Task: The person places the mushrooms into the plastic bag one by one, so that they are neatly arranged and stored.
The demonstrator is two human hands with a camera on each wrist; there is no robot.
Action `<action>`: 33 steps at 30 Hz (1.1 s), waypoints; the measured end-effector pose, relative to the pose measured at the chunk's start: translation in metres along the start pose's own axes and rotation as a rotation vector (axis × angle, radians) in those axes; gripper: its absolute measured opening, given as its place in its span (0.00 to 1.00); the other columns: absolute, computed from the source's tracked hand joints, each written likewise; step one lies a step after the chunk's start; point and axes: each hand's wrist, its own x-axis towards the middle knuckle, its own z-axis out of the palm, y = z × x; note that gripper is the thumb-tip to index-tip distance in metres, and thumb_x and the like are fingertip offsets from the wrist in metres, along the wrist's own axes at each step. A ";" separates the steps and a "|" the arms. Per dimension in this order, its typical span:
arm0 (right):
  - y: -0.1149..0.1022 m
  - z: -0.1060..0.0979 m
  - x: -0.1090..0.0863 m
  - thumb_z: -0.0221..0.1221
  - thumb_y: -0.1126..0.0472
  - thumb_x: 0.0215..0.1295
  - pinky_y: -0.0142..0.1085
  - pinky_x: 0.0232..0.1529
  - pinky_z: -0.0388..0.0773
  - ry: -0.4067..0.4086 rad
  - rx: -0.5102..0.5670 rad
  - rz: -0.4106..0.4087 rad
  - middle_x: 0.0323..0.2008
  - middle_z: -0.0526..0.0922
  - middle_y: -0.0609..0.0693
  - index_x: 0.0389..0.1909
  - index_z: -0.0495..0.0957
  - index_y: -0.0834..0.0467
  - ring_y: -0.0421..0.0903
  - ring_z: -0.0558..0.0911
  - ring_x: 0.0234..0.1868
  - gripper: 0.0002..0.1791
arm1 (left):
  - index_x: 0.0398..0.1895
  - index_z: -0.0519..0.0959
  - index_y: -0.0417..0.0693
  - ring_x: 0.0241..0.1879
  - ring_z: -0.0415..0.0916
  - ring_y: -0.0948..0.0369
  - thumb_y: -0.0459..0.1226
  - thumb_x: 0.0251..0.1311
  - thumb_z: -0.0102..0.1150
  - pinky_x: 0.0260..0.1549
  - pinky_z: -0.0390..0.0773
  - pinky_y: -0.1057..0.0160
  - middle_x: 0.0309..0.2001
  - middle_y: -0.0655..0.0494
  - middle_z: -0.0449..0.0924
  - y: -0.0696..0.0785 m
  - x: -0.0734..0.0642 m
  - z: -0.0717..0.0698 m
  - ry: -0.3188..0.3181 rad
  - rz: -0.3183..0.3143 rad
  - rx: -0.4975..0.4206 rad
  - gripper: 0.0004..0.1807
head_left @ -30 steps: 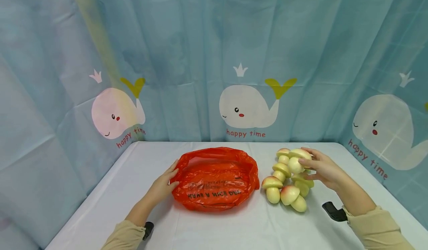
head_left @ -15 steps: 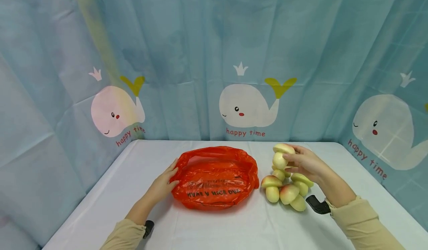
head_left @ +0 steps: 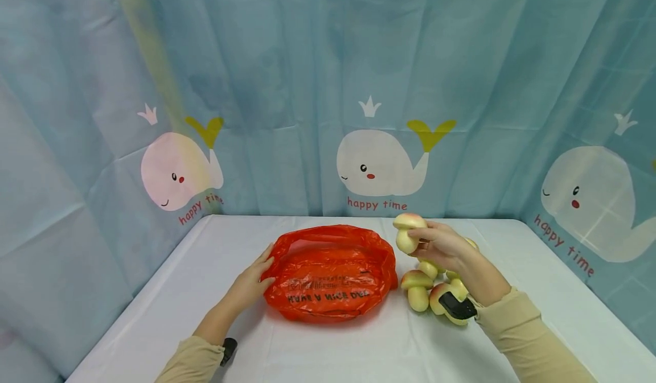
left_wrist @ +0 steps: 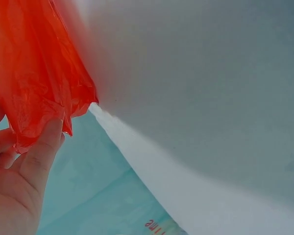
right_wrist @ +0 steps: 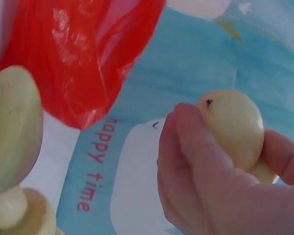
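A red plastic bag (head_left: 328,283) with printed lettering stands on the table, its mouth spread wide. My left hand (head_left: 250,283) holds the bag's left side, the film lying between thumb and fingers in the left wrist view. My right hand (head_left: 443,246) grips a pale yellow toy mushroom (head_left: 407,241) by the stem, raised above the table just right of the bag. In the right wrist view its rounded stem end (right_wrist: 235,127) shows between the fingers. Below my right hand lie several more such mushrooms (head_left: 417,297), partly hidden by the hand and wrist.
A white cloth covers the table (head_left: 353,354). Behind and at both sides hangs a blue curtain (head_left: 287,161) with whale prints. A black strap-like piece (head_left: 458,305) sits at the right wrist.
My right hand has lifted the mushroom off the pile and carried it left toward the bag. My left hand and the bag have stayed in place.
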 end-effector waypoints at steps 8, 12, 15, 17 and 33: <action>0.004 0.025 0.016 0.45 0.68 0.73 0.43 0.51 0.78 -0.027 0.003 0.023 0.54 0.65 0.60 0.71 0.46 0.70 0.49 0.74 0.46 0.31 | 0.67 0.60 0.23 0.72 0.48 0.40 0.25 0.61 0.57 0.64 0.59 0.40 0.76 0.43 0.43 0.001 -0.001 -0.001 -0.017 -0.006 0.014 0.32; 0.007 0.037 0.024 0.46 0.68 0.72 0.39 0.45 0.78 -0.053 0.008 0.029 0.50 0.69 0.57 0.70 0.50 0.71 0.48 0.74 0.45 0.29 | 0.66 0.60 0.22 0.71 0.48 0.39 0.23 0.59 0.58 0.64 0.60 0.41 0.76 0.41 0.43 0.001 -0.001 -0.001 -0.028 0.021 -0.001 0.32; 0.011 0.046 0.030 0.49 0.70 0.71 0.36 0.40 0.78 -0.036 0.031 0.042 0.47 0.71 0.54 0.67 0.56 0.72 0.47 0.74 0.43 0.26 | 0.66 0.60 0.21 0.71 0.49 0.38 0.23 0.59 0.58 0.64 0.60 0.40 0.76 0.41 0.44 0.002 -0.002 -0.001 -0.032 0.032 -0.006 0.32; 0.012 0.051 0.034 0.50 0.70 0.69 0.37 0.42 0.79 -0.023 0.029 0.056 0.48 0.71 0.55 0.65 0.59 0.73 0.47 0.75 0.42 0.25 | 0.66 0.61 0.22 0.70 0.50 0.38 0.24 0.59 0.59 0.63 0.61 0.40 0.76 0.41 0.45 0.003 -0.003 -0.001 -0.031 0.025 0.000 0.32; 0.029 0.077 0.051 0.51 0.66 0.70 0.62 0.62 0.64 -0.023 -0.026 0.135 0.45 0.74 0.53 0.57 0.65 0.69 0.54 0.76 0.48 0.18 | 0.66 0.59 0.20 0.72 0.44 0.39 0.23 0.58 0.59 0.65 0.57 0.40 0.76 0.41 0.42 0.002 0.000 -0.001 -0.032 0.022 -0.066 0.33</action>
